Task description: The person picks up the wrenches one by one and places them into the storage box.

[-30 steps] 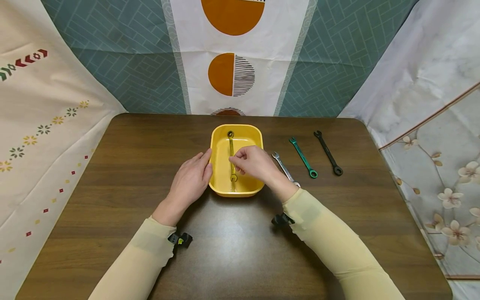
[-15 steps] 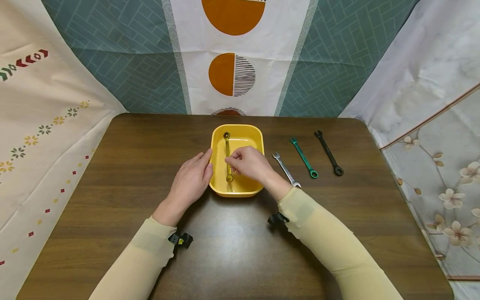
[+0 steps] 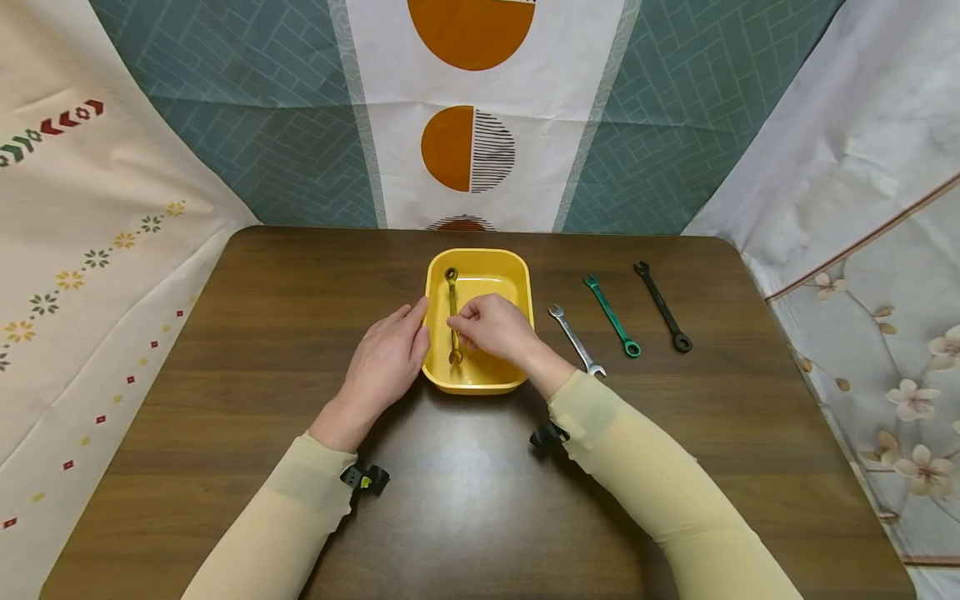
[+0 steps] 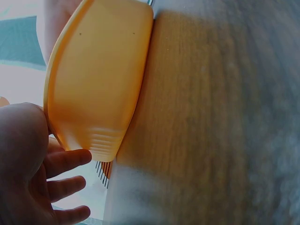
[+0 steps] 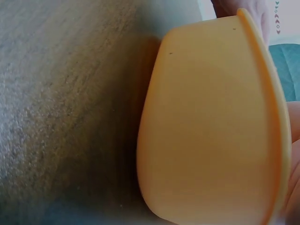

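A yellow plastic tray sits on the wooden table. Inside it, along the left side, lies a slim combination wrench, ring end away from me and open end near. My right hand reaches over the tray and pinches the wrench near its middle; the fingertips partly cover the shaft. Outside the tray's left wall, my left hand rests against the rim with fingers extended. In the left wrist view the spread fingers show beside the tray wall. The right wrist view shows mostly the tray's outer wall.
Right of the tray lie a silver wrench, a green wrench and a black wrench, slanted alike. The wooden table ends at a patterned cloth backdrop behind, with more cloth at both sides.
The wrench in the tray has shifted left toward the tray's left wall, with my right hand moving along with it. My left hand has stayed at the rim.
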{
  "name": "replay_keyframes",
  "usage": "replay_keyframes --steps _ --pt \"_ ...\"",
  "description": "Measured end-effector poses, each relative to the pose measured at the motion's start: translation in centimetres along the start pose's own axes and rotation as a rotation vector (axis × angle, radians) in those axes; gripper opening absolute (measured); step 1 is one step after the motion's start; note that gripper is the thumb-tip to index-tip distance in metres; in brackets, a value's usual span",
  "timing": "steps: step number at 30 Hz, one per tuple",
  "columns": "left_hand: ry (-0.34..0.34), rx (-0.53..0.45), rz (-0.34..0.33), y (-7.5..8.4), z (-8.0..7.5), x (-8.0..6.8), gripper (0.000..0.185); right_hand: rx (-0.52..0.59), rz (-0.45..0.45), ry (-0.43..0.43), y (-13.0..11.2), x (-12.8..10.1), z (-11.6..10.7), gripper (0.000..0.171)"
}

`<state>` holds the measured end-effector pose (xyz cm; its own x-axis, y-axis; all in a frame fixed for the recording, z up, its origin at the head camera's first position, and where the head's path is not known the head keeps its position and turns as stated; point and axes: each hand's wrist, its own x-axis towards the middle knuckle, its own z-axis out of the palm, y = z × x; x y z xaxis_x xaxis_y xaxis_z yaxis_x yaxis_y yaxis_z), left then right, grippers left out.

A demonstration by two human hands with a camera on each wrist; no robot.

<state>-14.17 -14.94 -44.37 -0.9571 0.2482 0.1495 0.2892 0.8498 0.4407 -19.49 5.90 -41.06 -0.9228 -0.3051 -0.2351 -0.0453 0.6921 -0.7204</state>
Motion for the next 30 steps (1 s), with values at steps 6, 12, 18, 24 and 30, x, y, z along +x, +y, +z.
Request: replay_keyframes --steps 6,12,18,24,30 --pt "0.008 0.006 0.004 0.0 0.1 0.0 0.058 -0.022 0.011 -0.019 0.7 1.0 0.6 0.035" --pt "0.011 -0.001 0.009 0.0 0.1 0.0 0.058 -0.059 0.009 -0.008 0.3 0.6 0.7 0.040" --pt "0.020 0.002 0.019 0.0 0.0 -0.1 0.057 -0.083 0.024 -0.032 0.3 0.9 1.1 0.040" --pt "0.014 0.004 0.013 0.0 -0.1 -0.1 0.058 -0.085 0.017 -0.043 0.3 0.9 1.2 0.041" --pt "0.004 -0.001 0.010 0.0 -0.1 0.0 0.058 -0.085 0.023 -0.068 0.4 1.1 1.2 0.041"
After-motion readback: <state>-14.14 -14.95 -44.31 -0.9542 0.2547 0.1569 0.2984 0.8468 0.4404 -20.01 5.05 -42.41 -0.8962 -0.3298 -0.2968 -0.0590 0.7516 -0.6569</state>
